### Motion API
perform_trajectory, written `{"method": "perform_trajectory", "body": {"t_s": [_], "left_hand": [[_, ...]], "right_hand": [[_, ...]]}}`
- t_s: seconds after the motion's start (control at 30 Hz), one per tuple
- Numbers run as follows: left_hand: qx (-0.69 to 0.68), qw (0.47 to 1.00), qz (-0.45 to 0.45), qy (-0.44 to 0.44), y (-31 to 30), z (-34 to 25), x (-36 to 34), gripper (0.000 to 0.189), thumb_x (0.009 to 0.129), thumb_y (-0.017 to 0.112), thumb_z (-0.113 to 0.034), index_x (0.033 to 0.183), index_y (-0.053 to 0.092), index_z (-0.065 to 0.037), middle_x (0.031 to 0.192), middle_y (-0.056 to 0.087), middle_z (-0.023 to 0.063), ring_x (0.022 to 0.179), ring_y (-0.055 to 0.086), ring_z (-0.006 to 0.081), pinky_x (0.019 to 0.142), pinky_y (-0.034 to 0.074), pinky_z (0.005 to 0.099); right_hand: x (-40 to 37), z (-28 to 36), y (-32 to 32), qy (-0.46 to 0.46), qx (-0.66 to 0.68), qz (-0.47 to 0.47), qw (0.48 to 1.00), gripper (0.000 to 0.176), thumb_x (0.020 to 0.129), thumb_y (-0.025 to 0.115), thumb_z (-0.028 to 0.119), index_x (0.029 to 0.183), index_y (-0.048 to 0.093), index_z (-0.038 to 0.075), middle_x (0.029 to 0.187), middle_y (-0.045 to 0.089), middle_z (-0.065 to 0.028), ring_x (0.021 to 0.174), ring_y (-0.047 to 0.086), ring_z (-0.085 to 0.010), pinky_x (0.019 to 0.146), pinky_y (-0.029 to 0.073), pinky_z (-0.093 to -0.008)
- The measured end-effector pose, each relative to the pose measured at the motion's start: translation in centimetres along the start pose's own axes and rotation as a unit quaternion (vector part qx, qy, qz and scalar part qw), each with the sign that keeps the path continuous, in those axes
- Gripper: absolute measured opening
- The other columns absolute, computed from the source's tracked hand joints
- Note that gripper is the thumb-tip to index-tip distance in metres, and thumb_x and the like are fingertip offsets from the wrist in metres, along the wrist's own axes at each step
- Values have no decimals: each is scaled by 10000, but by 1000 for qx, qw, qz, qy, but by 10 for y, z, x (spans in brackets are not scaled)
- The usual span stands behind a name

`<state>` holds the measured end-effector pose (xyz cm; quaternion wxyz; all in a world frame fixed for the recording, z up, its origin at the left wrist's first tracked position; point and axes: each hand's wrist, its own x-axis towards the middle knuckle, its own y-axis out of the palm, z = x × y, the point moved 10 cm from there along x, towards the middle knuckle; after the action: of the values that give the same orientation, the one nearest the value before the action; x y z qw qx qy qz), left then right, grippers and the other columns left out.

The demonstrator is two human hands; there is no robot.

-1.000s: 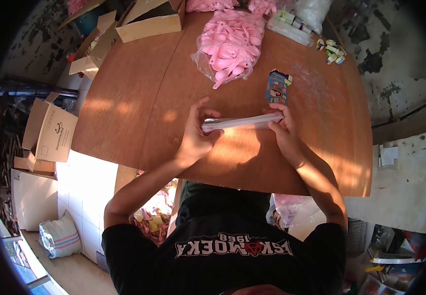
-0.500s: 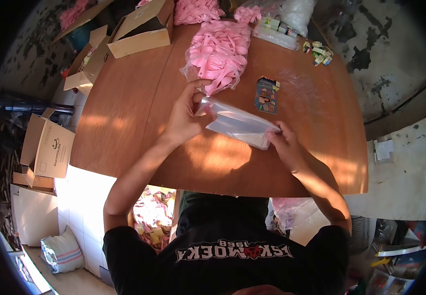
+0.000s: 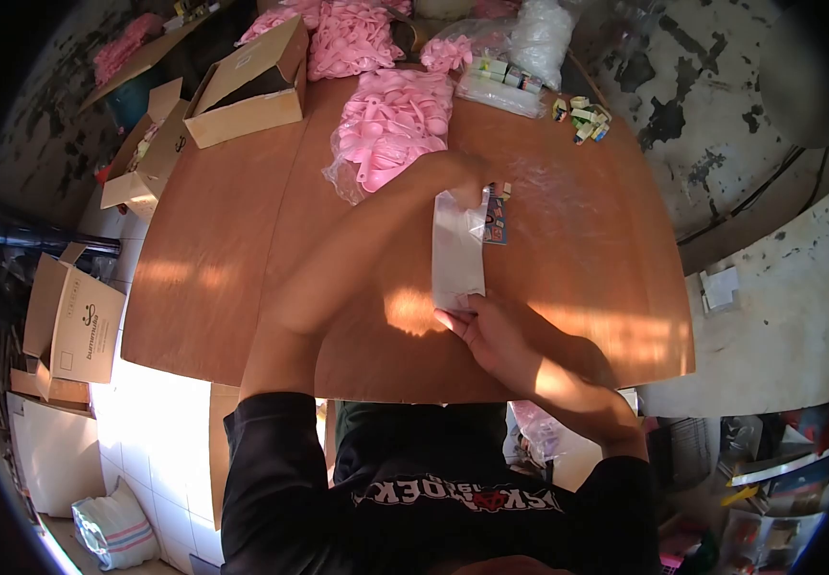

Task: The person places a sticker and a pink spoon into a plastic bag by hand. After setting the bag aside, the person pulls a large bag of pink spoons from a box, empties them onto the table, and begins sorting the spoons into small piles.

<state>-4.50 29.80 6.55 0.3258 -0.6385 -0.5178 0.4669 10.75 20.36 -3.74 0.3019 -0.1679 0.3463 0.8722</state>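
A clear, narrow plastic bag [image 3: 457, 251] stretches lengthwise over the table between my two hands. My right hand [image 3: 479, 326] is closed on its near end, thumb and fingers pinching the edge. At the far end, my left hand [image 3: 472, 174] reaches across and bends down over the bag's top. Its fingers are blurred and partly hidden, so whether they grip the bag or something beside it does not show. Right beside that hand lies a blue printed card [image 3: 497, 222], with small yellow-and-white pieces at its top, partly covered by the bag.
Beyond my left forearm lies a clear bag of pink plastic spoons [image 3: 390, 129]. An open cardboard box [image 3: 247, 110] stands at the back left. Small boxes in plastic [image 3: 500, 86] and a loose cluster of small yellow-green pieces [image 3: 584, 120] lie at the back right.
The plastic bag has turned from slanting sideways to pointing away from me. My left hand has moved right, towards the blue card; my right hand has come left and nearer me.
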Motion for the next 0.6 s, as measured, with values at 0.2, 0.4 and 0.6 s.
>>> {"method": "perform_trajectory", "body": {"t_s": [0.2, 0.4, 0.6], "left_hand": [[74, 994, 44, -62, 18, 39, 15, 663, 617, 724, -14, 1256, 574, -110, 1141, 614, 188, 1047, 618, 323, 789, 537, 407], [145, 987, 7, -71, 31, 46, 9, 638, 623, 733, -17, 1238, 585, -102, 1155, 604, 179, 1052, 613, 329, 806, 539, 413], [13, 925, -374, 68, -27, -29, -126, 464, 734, 709, -33, 1184, 604, -81, 1108, 600, 128, 1027, 613, 315, 828, 509, 423]], "right_hand": [[30, 5, 11, -15, -8, 27, 999, 338, 936, 481, 60, 1249, 409, -45, 1161, 547, -188, 1057, 614, -305, 936, 552, -449], [-37, 15, 5, 110, -162, 20, 980, 357, 932, 538, 99, 1257, 405, 33, 992, 572, -150, 778, 654, -233, 737, 595, -422], [-49, 70, 38, -124, -449, 147, 873, 244, 951, 525, 74, 1189, 500, 28, 910, 575, -79, 741, 633, -201, 658, 554, -366]]}}
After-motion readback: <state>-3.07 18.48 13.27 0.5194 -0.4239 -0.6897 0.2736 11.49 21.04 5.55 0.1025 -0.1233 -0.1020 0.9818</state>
